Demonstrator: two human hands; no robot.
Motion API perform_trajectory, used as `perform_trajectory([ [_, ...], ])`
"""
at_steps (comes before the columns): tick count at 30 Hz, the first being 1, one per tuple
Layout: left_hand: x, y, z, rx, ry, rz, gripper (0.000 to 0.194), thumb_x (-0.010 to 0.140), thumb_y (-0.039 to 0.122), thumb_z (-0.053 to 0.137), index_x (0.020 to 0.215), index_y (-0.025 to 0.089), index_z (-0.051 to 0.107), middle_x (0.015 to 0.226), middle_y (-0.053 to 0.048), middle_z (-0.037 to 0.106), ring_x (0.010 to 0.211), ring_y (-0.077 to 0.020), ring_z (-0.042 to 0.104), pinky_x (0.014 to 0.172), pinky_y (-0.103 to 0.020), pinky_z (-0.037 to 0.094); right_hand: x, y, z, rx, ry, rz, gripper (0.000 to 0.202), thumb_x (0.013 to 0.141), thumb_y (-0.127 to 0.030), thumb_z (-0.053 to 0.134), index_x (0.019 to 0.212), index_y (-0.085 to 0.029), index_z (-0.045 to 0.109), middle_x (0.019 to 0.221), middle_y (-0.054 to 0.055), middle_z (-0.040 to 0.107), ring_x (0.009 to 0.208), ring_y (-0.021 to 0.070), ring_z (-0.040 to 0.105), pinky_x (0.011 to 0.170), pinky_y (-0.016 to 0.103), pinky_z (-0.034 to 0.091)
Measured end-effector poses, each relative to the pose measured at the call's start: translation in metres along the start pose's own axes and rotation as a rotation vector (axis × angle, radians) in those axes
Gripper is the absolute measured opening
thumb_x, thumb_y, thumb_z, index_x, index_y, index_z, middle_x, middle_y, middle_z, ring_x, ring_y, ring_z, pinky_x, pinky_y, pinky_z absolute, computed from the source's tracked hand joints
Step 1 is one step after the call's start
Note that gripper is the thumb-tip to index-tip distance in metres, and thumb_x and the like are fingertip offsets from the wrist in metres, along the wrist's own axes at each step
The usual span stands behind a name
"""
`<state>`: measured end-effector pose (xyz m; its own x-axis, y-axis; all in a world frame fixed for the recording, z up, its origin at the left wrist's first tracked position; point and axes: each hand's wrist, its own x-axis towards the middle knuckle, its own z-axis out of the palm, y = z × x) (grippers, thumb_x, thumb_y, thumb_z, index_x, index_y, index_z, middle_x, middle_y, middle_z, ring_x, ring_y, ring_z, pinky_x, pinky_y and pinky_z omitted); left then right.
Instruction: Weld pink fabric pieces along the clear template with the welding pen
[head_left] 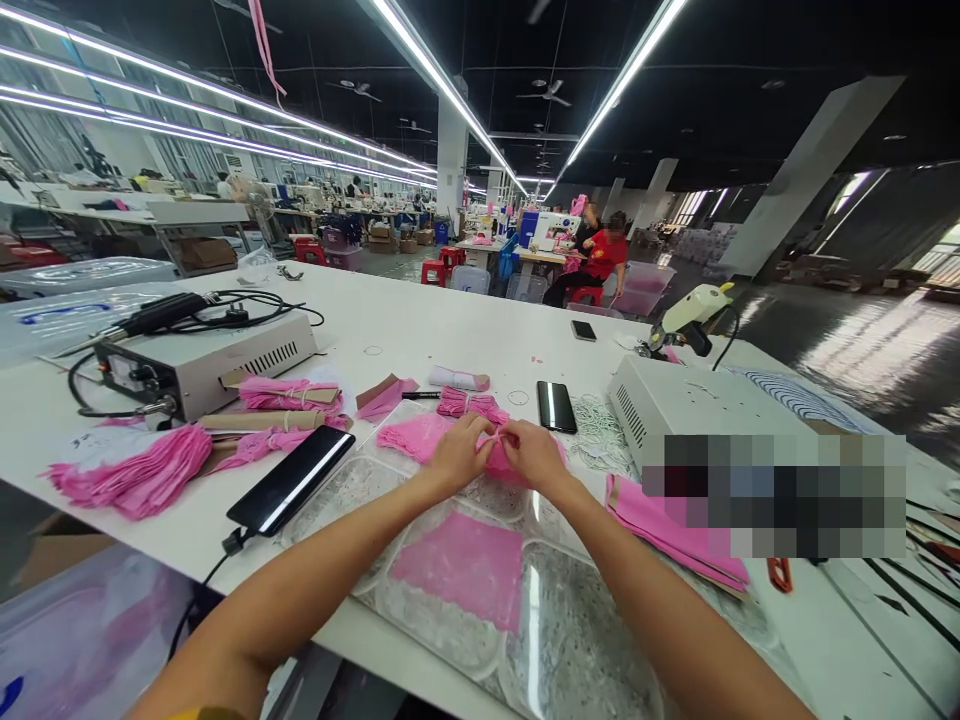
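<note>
A garment workshop is indicated: a sewing machine (551, 232) is stationed well beyond the right hand (531, 455), long worktables (199, 212) are ranged far beyond the left hand (457, 455), pink cloth bundles (139, 465) are piled left of it, and strip lights (630, 78) are hung high above both.

Wht tbl (450, 330) w/ pink bndls (142, 465), phones (556, 407)
</note>
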<state>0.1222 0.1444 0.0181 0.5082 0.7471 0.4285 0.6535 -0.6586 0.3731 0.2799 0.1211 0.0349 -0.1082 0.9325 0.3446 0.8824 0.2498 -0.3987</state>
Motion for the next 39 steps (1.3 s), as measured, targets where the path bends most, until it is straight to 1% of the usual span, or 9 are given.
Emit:
perform_trajectory([
  [5, 0.003, 0.027, 0.013, 0.097, 0.007, -0.12, 0.027, 0.094, 0.037, 0.058, 0.108, 0.015, 0.061, 0.114, -0.008, 0.061, 0.104, -0.0218, 0.059, 0.092, -0.045, 0.049, 0.008, 0.01, -0.021, 0.088, 0.152, 0.104, 0.02, 0.078, -0.018, 0.049, 0.086, -0.02, 0.068, 0.072, 0.002, 0.069, 0.066, 0.0157, 0.062, 0.066, 0.027, 0.045],
  [11, 0.031, 0.064, 0.038, 0.16, -0.025, -0.236, 0.033, 0.093, 0.039, 0.058, 0.115, 0.015, 0.059, 0.118, -0.009, 0.059, 0.107, -0.0238, 0.058, 0.093, -0.047, 0.048, 0.006, 0.004, -0.046, 0.129, 0.302, 0.176, 0.016, 0.075, -0.021, 0.051, 0.082, -0.02, 0.066, 0.071, 0.003, 0.069, 0.066, 0.0162, 0.063, 0.068, 0.028, 0.046],
  [16, 0.05, 0.083, 0.045, 0.203, -0.047, -0.194, 0.031, 0.095, 0.035, 0.057, 0.118, 0.016, 0.058, 0.12, -0.009, 0.059, 0.105, -0.0224, 0.06, 0.09, -0.044, 0.051, -0.01, 0.016, -0.075, 0.146, 0.43, 0.283, 0.016, 0.079, -0.026, 0.049, 0.083, -0.019, 0.063, 0.073, 0.004, 0.07, 0.068, 0.0168, 0.065, 0.069, 0.027, 0.047],
  [19, 0.044, 0.093, 0.042, 0.217, -0.115, -0.048, 0.029, 0.095, 0.035, 0.057, 0.117, 0.016, 0.058, 0.12, -0.009, 0.059, 0.105, -0.0219, 0.06, 0.09, -0.044, 0.051, -0.04, 0.039, -0.093, 0.135, 0.465, 0.405, 0.021, 0.082, -0.031, 0.045, 0.084, -0.018, 0.062, 0.072, 0.005, 0.069, 0.066, 0.0176, 0.065, 0.065, 0.027, 0.046],
  [22, 0.018, 0.101, 0.038, 0.195, -0.22, 0.176, 0.022, 0.093, 0.031, 0.059, 0.108, 0.016, 0.062, 0.115, -0.008, 0.062, 0.11, -0.0235, 0.057, 0.1, -0.049, 0.043, -0.092, 0.061, -0.1, 0.104, 0.413, 0.529, 0.02, 0.08, -0.033, 0.046, 0.072, -0.019, 0.059, 0.062, 0.004, 0.065, 0.06, 0.0174, 0.062, 0.06, 0.027, 0.042],
  [25, -0.019, 0.105, 0.035, 0.141, -0.346, 0.391, 0.017, 0.083, 0.013, 0.064, 0.1, 0.018, 0.067, 0.107, -0.008, 0.065, 0.106, -0.0251, 0.059, 0.11, -0.053, 0.029, -0.156, 0.071, -0.098, 0.083, 0.269, 0.608, 0.019, 0.075, -0.029, 0.049, 0.059, -0.02, 0.054, 0.054, 0.001, 0.059, 0.053, 0.015, 0.055, 0.055, 0.026, 0.036],
  [30, -0.064, 0.105, 0.029, 0.06, -0.495, 0.6, 0.027, 0.084, 0.003, 0.051, 0.099, 0.019, 0.066, 0.107, -0.006, 0.066, 0.102, -0.02, 0.061, 0.115, -0.049, 0.023, -0.236, 0.066, -0.101, 0.105, -0.008, 0.626, 0.02, 0.071, -0.027, 0.054, 0.053, -0.02, 0.052, 0.048, -0.002, 0.055, 0.049, 0.0124, 0.047, 0.051, 0.025, 0.03],
  [34, -0.056, 0.105, 0.019, 0.028, -0.538, 0.635, 0.033, 0.078, 0.0, 0.055, 0.101, 0.02, 0.067, 0.112, -0.005, 0.066, 0.103, -0.0195, 0.062, 0.114, -0.049, 0.025, -0.254, 0.067, -0.117, 0.115, -0.121, 0.655, 0.019, 0.074, -0.03, 0.054, 0.058, -0.021, 0.056, 0.05, -0.002, 0.056, 0.05, 0.0128, 0.048, 0.051, 0.026, 0.03],
  [39, 0.001, 0.119, 0.024, 0.044, -0.513, 0.526, 0.016, 0.09, 0.009, 0.053, 0.089, 0.016, 0.067, 0.096, -0.006, 0.067, 0.093, -0.0181, 0.062, 0.093, -0.039, 0.047, -0.231, 0.088, -0.118, 0.178, 0.151, 0.634, 0.021, 0.078, -0.038, 0.049, 0.067, -0.022, 0.058, 0.057, -0.001, 0.06, 0.054, 0.0138, 0.053, 0.056, 0.027, 0.039],
])
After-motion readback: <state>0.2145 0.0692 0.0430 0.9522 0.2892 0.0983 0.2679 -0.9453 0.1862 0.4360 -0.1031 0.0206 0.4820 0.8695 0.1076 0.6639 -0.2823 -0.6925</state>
